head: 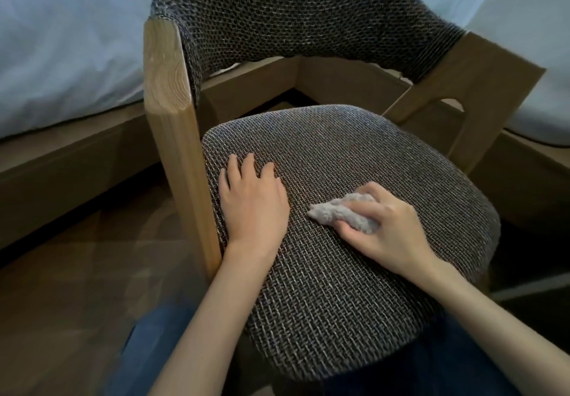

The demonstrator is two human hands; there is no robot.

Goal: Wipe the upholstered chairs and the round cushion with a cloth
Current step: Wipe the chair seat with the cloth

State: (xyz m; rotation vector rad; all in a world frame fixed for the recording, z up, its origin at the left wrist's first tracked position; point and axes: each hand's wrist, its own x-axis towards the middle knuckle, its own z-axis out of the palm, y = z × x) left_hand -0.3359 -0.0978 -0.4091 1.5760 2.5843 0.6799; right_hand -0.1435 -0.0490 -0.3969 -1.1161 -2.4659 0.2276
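An upholstered chair with a wooden frame (168,112) fills the view. Its seat (354,155) and curved backrest (293,16) are covered in dark grey-brown woven fabric. My left hand (251,198) rests flat on the left part of the seat, fingers straight and slightly spread. My right hand (385,229) grips a small fluffy grey cloth (339,213) and presses it onto the middle of the seat. A bunched end of the cloth sticks out to the left of my fingers. No round cushion is in view.
A bed with white bedding (68,44) on a low wooden base (77,155) stands behind and to the left of the chair. More white bedding (530,56) lies at the right. Dark wood flooring (77,287) runs at the lower left. My blue-trousered knees (148,343) are at the bottom.
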